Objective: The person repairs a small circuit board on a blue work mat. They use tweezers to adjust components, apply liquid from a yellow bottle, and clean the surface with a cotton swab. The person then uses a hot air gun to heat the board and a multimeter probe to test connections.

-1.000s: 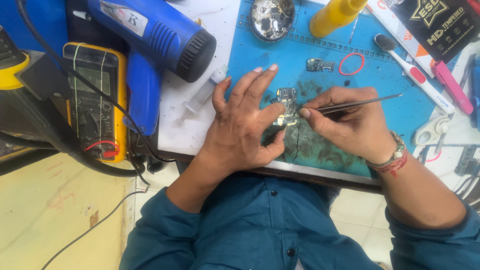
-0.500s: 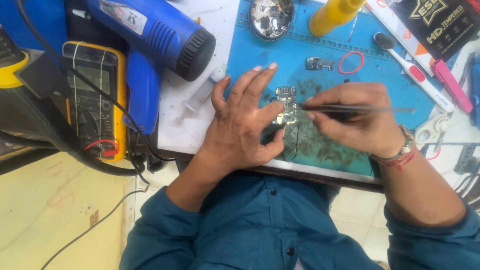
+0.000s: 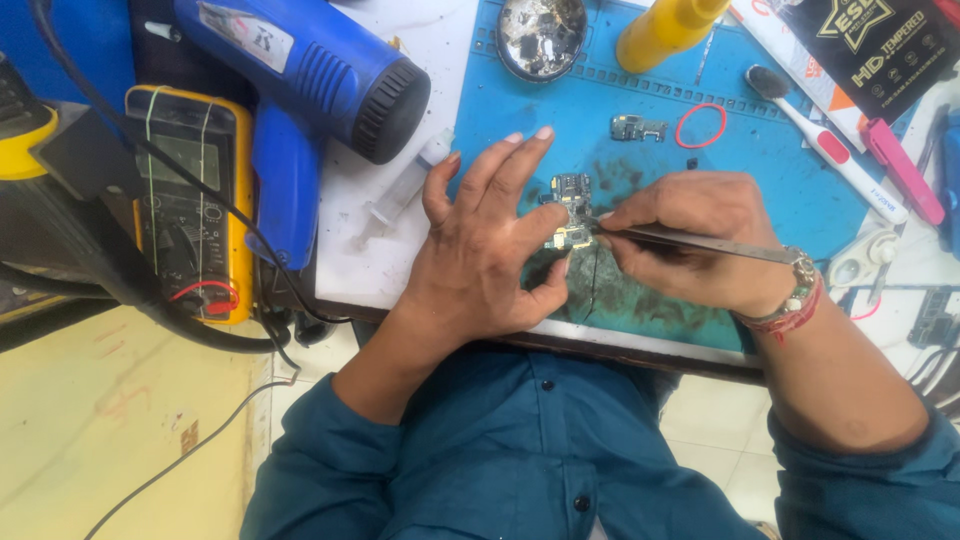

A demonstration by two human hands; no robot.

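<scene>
A small circuit board (image 3: 570,212) lies on the blue work mat (image 3: 760,180). My left hand (image 3: 485,245) rests beside it, pinching its lower end between index finger and thumb, the other fingers spread. My right hand (image 3: 690,240) grips metal tweezers (image 3: 700,242), whose tips touch the board's right edge. A bracelet sits on my right wrist.
A blue heat gun (image 3: 310,75) and a yellow multimeter (image 3: 190,200) lie at the left. On the mat are a metal dish of scraps (image 3: 541,35), a yellow bottle (image 3: 665,30), a red rubber band (image 3: 701,126), a small board piece (image 3: 638,127), a toothbrush (image 3: 830,150) and a syringe (image 3: 405,185).
My right hand and the tweezers have shifted slightly right and flattened. My left hand stays on the board.
</scene>
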